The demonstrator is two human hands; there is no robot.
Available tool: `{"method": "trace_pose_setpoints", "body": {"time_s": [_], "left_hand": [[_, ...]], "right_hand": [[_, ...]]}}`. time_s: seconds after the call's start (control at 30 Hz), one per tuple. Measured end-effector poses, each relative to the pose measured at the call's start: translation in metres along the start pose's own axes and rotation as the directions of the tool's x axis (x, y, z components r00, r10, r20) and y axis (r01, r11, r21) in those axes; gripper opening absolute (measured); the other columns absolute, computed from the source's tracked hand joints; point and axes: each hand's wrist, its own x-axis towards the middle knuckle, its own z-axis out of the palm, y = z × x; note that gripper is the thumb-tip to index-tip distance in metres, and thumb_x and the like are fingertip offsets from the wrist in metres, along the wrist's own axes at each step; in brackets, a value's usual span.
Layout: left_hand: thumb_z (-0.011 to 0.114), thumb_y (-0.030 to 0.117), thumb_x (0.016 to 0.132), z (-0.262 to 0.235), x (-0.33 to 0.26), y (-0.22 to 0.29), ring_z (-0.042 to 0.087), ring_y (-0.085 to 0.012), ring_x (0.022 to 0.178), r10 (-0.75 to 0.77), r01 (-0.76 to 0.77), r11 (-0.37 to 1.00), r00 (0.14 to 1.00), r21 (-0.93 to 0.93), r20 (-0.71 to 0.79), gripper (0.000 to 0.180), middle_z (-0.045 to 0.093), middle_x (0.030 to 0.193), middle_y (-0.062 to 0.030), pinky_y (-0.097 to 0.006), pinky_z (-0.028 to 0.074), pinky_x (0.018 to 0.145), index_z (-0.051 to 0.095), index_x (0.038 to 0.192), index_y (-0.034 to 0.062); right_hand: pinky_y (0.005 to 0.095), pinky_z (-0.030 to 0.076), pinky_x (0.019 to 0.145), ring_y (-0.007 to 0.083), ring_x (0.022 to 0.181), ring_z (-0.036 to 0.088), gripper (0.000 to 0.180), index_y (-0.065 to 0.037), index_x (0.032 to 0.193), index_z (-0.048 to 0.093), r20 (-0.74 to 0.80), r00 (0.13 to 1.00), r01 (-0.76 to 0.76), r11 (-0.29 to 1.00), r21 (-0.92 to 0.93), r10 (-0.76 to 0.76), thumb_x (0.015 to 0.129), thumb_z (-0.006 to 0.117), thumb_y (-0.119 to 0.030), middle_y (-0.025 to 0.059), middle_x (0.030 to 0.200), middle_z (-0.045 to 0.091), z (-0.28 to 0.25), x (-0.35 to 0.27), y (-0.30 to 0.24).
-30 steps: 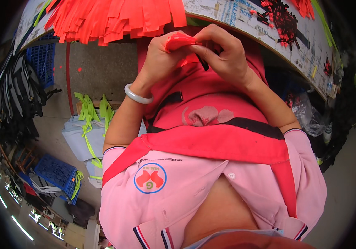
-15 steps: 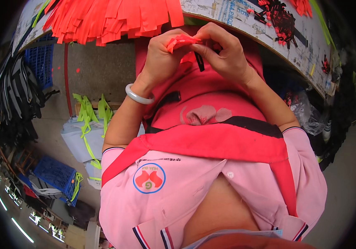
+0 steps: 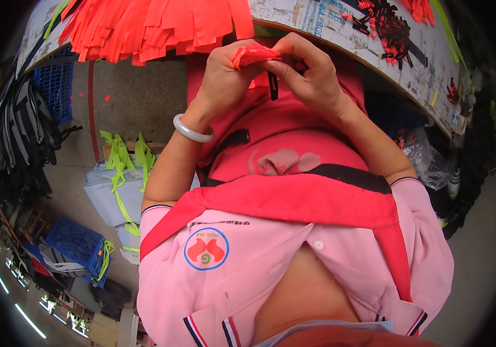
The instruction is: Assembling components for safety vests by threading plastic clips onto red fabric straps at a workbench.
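You face a pale worktable (image 3: 288,13); on your left, a red line (image 3: 93,115) marks the grey floor (image 3: 74,180), strip lights (image 3: 30,319) shining beyond.

I have a bright red-orange fabric piece (image 3: 253,55), folded and bunched, pinched between left hand (image 3: 229,69) and right hand (image 3: 310,68), just off the table's (image 3: 346,36) near edge. A narrow black strip (image 3: 273,87) dangles beside it, pointing away from the table; I can't tell whether they're joined.

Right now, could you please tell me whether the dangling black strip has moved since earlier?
Yes; the lower end of the black strip has swung left, judged against the table.
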Motion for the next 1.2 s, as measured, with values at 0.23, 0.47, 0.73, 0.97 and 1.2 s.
{"method": "trace_pose_setpoints", "body": {"time_s": [0.23, 0.47, 0.73, 0.97, 1.2], "left_hand": [[0.063, -0.002, 0.083, -0.004, 0.000, -0.001, 0.058, -0.0088, 0.076, 0.096, -0.096, 0.994, 0.995, 0.049, -0.011, 0.010, 0.064, 0.084, -0.0034, -0.023, 0.048, 0.066, 0.067, 0.092, -0.0003], [0.064, -0.002, 0.083, -0.001, -0.001, 0.003, 0.057, -0.0073, 0.078, 0.009, -0.008, 0.996, 1.000, 0.086, -0.014, 0.015, 0.064, 0.090, -0.0013, -0.021, 0.047, 0.069, 0.064, 0.099, -0.0012], [0.066, 0.001, 0.083, -0.011, -0.002, 0.003, 0.055, -0.0062, 0.075, -0.010, 0.010, 1.000, 0.999, 0.000, -0.043, 0.008, 0.061, 0.083, 0.0008, -0.020, 0.045, 0.066, 0.064, 0.091, 0.0004], [0.063, -0.003, 0.084, 0.010, -0.001, 0.012, 0.052, -0.0067, 0.069, 0.129, -0.132, 0.991, 0.988, -0.031, -0.084, 0.006, 0.060, 0.079, -0.0003, -0.021, 0.042, 0.061, 0.063, 0.089, 0.0005], [0.057, 0.015, 0.094, -0.050, -0.004, -0.015, 0.048, -0.0078, 0.063, -0.285, -0.027, 0.688, 0.909, -0.726, -0.305, 0.013, 0.057, 0.083, -0.0027, -0.023, 0.039, 0.056, 0.059, 0.099, 0.0027]], "right_hand": [[0.0233, 0.043, 0.055, 0.0100, 0.062, 0.053, 0.013, -0.001, 0.091, 0.058, 0.047, 0.999, -0.021, 1.000, -0.020, 0.022, 0.084, 0.067, -0.006, 0.0053, 0.074, 0.055, -0.004, 0.006, -0.008], [0.0218, 0.042, 0.056, 0.0059, 0.063, 0.049, 0.013, -0.001, 0.092, 0.059, 0.005, 0.994, -0.111, 0.970, 0.216, 0.112, 0.086, 0.067, -0.009, 0.0018, 0.078, 0.057, -0.003, 0.002, 0.009], [0.0227, 0.042, 0.057, 0.0076, 0.066, 0.051, 0.013, -0.001, 0.092, 0.059, 0.104, 0.984, -0.156, 0.977, 0.144, 0.141, 0.085, 0.067, -0.010, 0.0032, 0.079, 0.056, -0.011, 0.004, -0.001], [0.0308, 0.048, 0.074, 0.0197, 0.084, 0.060, 0.017, -0.001, 0.100, 0.058, 0.228, 0.966, -0.174, 0.956, 0.236, 0.120, 0.084, 0.061, -0.002, 0.0103, 0.092, 0.060, 0.032, -0.021, 0.031], [0.0276, 0.048, 0.075, 0.0108, 0.085, 0.058, 0.019, 0.000, 0.107, 0.059, 0.330, 0.907, -0.381, 0.841, 0.383, 0.261, 0.090, 0.058, -0.007, 0.0047, 0.094, 0.063, -0.006, 0.043, -0.006]]}}
